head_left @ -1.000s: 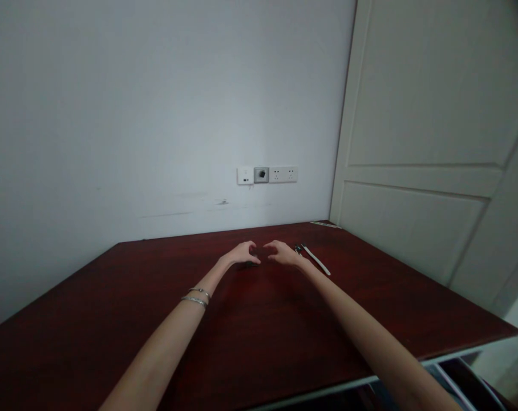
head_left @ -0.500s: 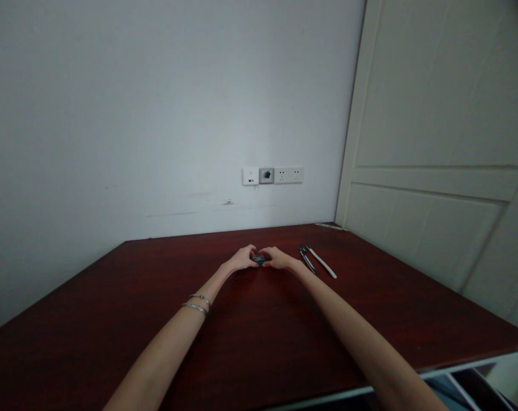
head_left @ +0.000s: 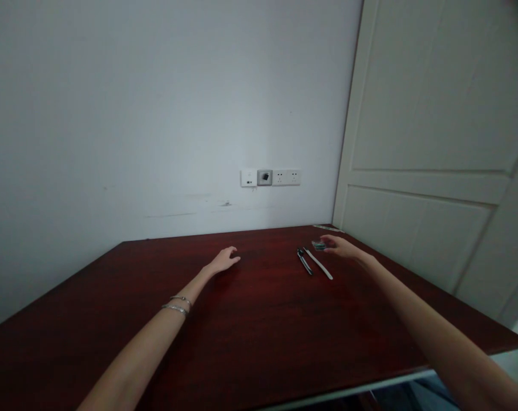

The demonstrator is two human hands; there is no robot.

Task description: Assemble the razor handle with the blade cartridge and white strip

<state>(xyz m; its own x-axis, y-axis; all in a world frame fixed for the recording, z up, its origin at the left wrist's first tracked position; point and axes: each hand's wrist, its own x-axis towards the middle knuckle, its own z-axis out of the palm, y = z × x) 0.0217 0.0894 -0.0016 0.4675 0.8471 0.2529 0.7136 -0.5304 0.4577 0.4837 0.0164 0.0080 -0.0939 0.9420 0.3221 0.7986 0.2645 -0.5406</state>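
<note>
My right hand [head_left: 338, 246] is at the back right of the dark red table, its thumb and fingers closed on the edge of a small, flat, clear greenish case [head_left: 318, 245]. What is inside the case is too small to make out. To the left of that hand lie a slim black-and-silver tool [head_left: 304, 262], whose kind I cannot tell, and a long white strip-like tool [head_left: 318, 264] with a dark tip. My left hand [head_left: 225, 260] rests over the table left of centre, holding nothing, thumb and fingers apart. Two silver bracelets [head_left: 177, 305] circle the left wrist.
The dark red table [head_left: 259, 337] reaches back to a white wall [head_left: 177, 114] with a row of sockets [head_left: 271, 177]. A pale panelled door [head_left: 417, 228] stands along the right side. A thin pale strip [head_left: 327, 228] lies in the far right corner.
My right hand has carried the clear case from the table's middle to the back right, past the two slim tools. My left hand has let go of it and drawn back left.
</note>
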